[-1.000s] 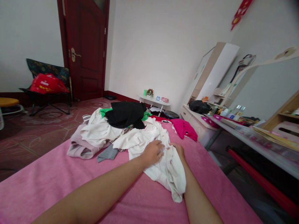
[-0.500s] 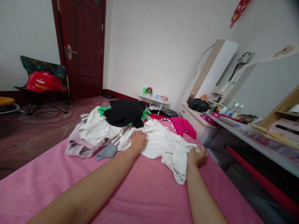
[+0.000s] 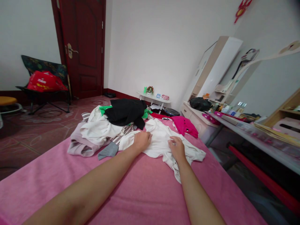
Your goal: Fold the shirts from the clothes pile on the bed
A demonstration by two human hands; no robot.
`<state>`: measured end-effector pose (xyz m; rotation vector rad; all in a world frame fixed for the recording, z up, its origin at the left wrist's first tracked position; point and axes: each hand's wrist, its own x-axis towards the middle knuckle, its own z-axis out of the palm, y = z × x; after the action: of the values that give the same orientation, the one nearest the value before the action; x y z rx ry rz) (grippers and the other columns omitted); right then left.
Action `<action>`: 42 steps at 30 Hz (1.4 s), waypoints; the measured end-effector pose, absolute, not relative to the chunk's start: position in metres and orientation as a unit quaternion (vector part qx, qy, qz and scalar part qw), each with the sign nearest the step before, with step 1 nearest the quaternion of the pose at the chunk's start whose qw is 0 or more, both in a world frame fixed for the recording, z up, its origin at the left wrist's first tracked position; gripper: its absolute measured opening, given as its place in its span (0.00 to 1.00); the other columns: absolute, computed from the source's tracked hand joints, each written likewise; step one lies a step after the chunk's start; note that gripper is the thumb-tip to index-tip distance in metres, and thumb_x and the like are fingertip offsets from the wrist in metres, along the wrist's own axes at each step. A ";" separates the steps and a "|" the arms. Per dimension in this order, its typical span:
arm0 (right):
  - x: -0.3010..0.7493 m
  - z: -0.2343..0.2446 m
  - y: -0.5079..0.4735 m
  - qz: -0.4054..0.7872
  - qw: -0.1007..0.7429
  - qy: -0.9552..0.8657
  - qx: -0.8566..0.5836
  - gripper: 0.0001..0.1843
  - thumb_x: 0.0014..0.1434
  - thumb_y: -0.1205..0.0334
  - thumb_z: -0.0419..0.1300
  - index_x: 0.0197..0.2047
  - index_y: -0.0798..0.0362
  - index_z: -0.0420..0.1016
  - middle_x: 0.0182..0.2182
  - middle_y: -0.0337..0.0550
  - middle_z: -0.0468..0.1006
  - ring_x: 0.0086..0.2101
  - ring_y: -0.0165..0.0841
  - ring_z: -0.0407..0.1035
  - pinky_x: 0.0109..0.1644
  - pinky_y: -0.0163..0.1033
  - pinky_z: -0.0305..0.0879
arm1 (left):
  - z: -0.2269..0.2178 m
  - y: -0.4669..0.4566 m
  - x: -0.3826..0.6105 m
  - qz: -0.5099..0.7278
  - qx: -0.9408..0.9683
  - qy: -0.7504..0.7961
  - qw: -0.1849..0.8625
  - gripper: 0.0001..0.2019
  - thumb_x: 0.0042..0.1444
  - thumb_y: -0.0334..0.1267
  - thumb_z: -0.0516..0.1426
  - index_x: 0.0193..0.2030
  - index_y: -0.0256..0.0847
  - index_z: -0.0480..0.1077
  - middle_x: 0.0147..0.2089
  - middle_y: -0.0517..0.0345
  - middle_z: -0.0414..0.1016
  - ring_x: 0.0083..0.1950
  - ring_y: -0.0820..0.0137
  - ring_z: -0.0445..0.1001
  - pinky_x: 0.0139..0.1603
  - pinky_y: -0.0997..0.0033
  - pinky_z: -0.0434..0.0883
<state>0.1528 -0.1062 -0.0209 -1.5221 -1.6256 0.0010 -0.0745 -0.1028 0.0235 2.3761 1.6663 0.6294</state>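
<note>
A white garment (image 3: 161, 140) lies spread on the pink bed cover (image 3: 145, 193). My left hand (image 3: 142, 140) rests on its left part with the fingers curled into the cloth. My right hand (image 3: 177, 149) lies on the middle of the same garment, fingers bent and pinching the fabric. Behind the hands sits a pile of clothes: a black piece (image 3: 125, 112) on top, white (image 3: 99, 128), striped, green, grey (image 3: 108, 150) and pale mauve (image 3: 78, 147) pieces under it. A magenta garment (image 3: 185, 125) lies to the right of the pile.
Right of the bed run a white cabinet (image 3: 197, 117) with a black bag (image 3: 199, 103) and a cluttered desk (image 3: 253, 131). A small white table (image 3: 153, 97) stands by the far wall. At the left are a dark red door (image 3: 81, 47) and a chair holding a red bag (image 3: 44, 82).
My right hand let go of the garment's right edge and moved left onto its middle. My left hand shifted slightly right. The white garment now lies flatter and wider.
</note>
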 end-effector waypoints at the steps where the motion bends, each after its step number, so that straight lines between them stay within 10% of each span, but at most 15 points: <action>1: 0.160 -0.019 -0.106 -0.013 0.454 -0.626 -0.634 0.20 0.55 0.56 0.52 0.47 0.58 0.73 0.46 0.53 0.73 0.38 0.36 0.71 0.48 0.41 0.67 | 0.031 -0.110 -0.071 0.194 0.814 0.536 0.107 0.19 0.65 0.41 0.45 0.43 0.37 0.76 0.42 0.44 0.77 0.48 0.56 0.73 0.47 0.61 0.67; 6: 0.183 -0.017 -0.108 -0.055 0.463 -0.516 -0.719 0.28 0.52 0.58 0.54 0.55 0.61 0.67 0.51 0.60 0.69 0.50 0.46 0.66 0.56 0.47 0.60 | 0.062 -0.158 -0.045 0.031 0.911 0.281 0.300 0.07 0.52 0.40 0.61 0.28 0.39 0.75 0.27 0.64 0.74 0.32 0.70 0.73 0.32 0.77 0.68; 11: 0.184 -0.016 -0.108 -0.013 0.337 -0.528 -0.780 0.49 0.46 0.58 0.62 0.68 0.58 0.48 0.57 0.60 0.66 0.54 0.49 0.65 0.52 0.46 0.63 | 0.063 -0.172 -0.035 -0.203 0.801 0.097 0.554 0.10 0.57 0.44 0.58 0.34 0.38 0.74 0.28 0.61 0.76 0.27 0.71 0.76 0.29 0.75 0.71; 21: 0.181 -0.012 -0.110 -0.028 0.311 -0.511 -0.801 0.32 0.52 0.59 0.58 0.60 0.59 0.63 0.49 0.60 0.71 0.48 0.45 0.69 0.50 0.43 0.64 | -0.005 -0.084 -0.073 0.238 0.828 0.487 0.144 0.18 0.52 0.39 0.60 0.51 0.41 0.72 0.61 0.46 0.64 0.62 0.53 0.62 0.62 0.56 0.59; 29: 0.188 -0.006 -0.123 -0.106 0.401 -0.432 -0.801 0.40 0.49 0.60 0.61 0.65 0.52 0.56 0.64 0.58 0.55 0.62 0.53 0.51 0.61 0.57 0.49 | -0.016 -0.067 -0.090 0.273 0.770 0.572 0.074 0.28 0.52 0.42 0.59 0.60 0.41 0.63 0.59 0.46 0.66 0.61 0.56 0.62 0.61 0.61 0.57; 32: 0.199 -0.012 -0.121 0.020 0.421 -0.403 -0.813 0.42 0.38 0.56 0.68 0.58 0.54 0.67 0.53 0.62 0.70 0.56 0.57 0.60 0.57 0.60 0.54 | -0.017 -0.068 -0.088 0.279 0.768 0.573 0.067 0.28 0.51 0.42 0.59 0.60 0.41 0.64 0.57 0.47 0.67 0.58 0.57 0.64 0.60 0.62 0.59; 37: 0.216 -0.011 -0.115 0.077 0.538 -0.383 -0.747 0.13 0.34 0.57 0.66 0.28 0.50 0.78 0.28 0.46 0.78 0.40 0.48 0.72 0.46 0.50 0.65 | -0.017 -0.071 -0.086 0.291 0.764 0.572 0.064 0.27 0.50 0.41 0.60 0.58 0.41 0.67 0.54 0.47 0.69 0.57 0.57 0.66 0.59 0.62 0.60; 42: 0.214 0.006 -0.102 0.090 0.719 -0.309 -0.616 0.21 0.43 0.49 0.56 0.34 0.56 0.75 0.26 0.38 0.74 0.29 0.33 0.69 0.34 0.39 0.68 | -0.016 -0.071 -0.087 0.302 0.765 0.564 0.076 0.22 0.49 0.42 0.61 0.52 0.40 0.72 0.52 0.47 0.71 0.55 0.57 0.68 0.58 0.62 0.62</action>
<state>0.2137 -0.1025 0.0057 -1.3629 -0.6822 0.1982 -0.0873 -0.0708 -0.0163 2.2939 1.6910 0.9056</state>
